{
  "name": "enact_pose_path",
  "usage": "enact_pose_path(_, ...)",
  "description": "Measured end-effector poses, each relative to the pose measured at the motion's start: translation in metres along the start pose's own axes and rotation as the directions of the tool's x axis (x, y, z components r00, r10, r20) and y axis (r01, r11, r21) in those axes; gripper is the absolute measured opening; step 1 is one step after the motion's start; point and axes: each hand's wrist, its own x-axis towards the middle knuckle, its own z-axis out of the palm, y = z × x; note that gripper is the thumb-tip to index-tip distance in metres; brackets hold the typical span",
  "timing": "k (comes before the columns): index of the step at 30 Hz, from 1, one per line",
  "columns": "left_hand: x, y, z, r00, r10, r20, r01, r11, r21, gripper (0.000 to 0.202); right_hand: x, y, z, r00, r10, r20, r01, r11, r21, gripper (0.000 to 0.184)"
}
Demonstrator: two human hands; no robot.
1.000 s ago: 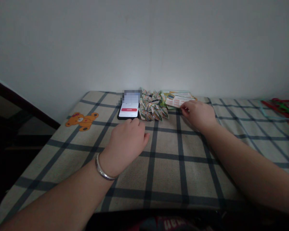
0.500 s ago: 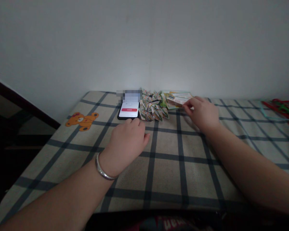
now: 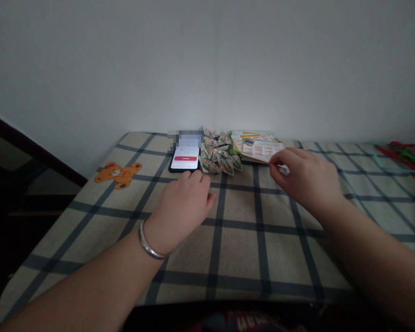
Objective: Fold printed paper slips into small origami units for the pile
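My left hand [image 3: 185, 198], with a silver bangle [image 3: 148, 242] on its wrist, rests on the checked cloth just in front of a phone [image 3: 185, 159]. Its fingers curl under and no object shows in them. My right hand [image 3: 306, 177] is closed in a pinch, thumb against forefinger, at the near right corner of a printed paper sheet [image 3: 263, 150]. That sheet lies over other printed papers. Between the phone and the papers sit several small folded paper pieces [image 3: 219, 157] in rows. The fingertips partly hide the sheet's corner.
Checked cloth [image 3: 235, 258] covers the table, which backs onto a pale wall [image 3: 207, 64]. An orange bear figure [image 3: 117, 174] lies at the left. Red and green strips [image 3: 403, 157] lie at the far right. A dark rail slants down at the left.
My right hand has moved right and toward me with the sheet's corner. The sheet, tilted up before, now lies flatter and its printed face shows. My left hand has hardly moved.
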Motion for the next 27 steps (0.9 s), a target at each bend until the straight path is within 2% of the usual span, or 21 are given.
enact_pose_path(4, 0.002, 0.0, 0.0, 1.0, -0.002, 0.01, 0.003, 0.999, -0.036, 0.016, -0.002, -0.003, 0.0, 0.993, -0.116, -0.009, 0.116, 0.988, 0.098, 0.015)
enact_pose_path(8, 0.003, -0.002, 0.0, 1.0, 0.001, 0.025, 0.0, 0.998, -0.064, 0.016, -0.007, -0.008, 0.005, 0.973, -0.22, 0.065, 0.215, 0.974, 0.074, 0.019)
enact_pose_path(11, 0.002, -0.002, 0.001, 1.0, 0.005, 0.015, -0.004, 0.997, -0.078, 0.015, -0.011, -0.012, 0.006, 0.971, -0.214, 0.102, 0.205, 0.974, 0.095, 0.018)
enact_pose_path(17, 0.002, -0.002, 0.005, 1.0, -0.013, 0.009, 0.014, 0.994, -0.109, 0.023, -0.015, -0.014, 0.0, 0.989, -0.13, 0.064, 0.122, 0.986, 0.112, 0.01)
enact_pose_path(22, 0.003, -0.002, 0.005, 1.0, -0.012, 0.016, 0.014, 0.991, -0.134, 0.025, -0.017, -0.017, -0.003, 0.947, -0.249, 0.205, 0.212, 0.959, 0.187, 0.008)
enact_pose_path(27, 0.005, 0.0, 0.003, 1.0, 0.026, 0.016, -0.022, 0.972, -0.236, 0.022, -0.018, -0.02, -0.004, 0.905, -0.314, 0.285, 0.238, 0.932, 0.272, 0.006)
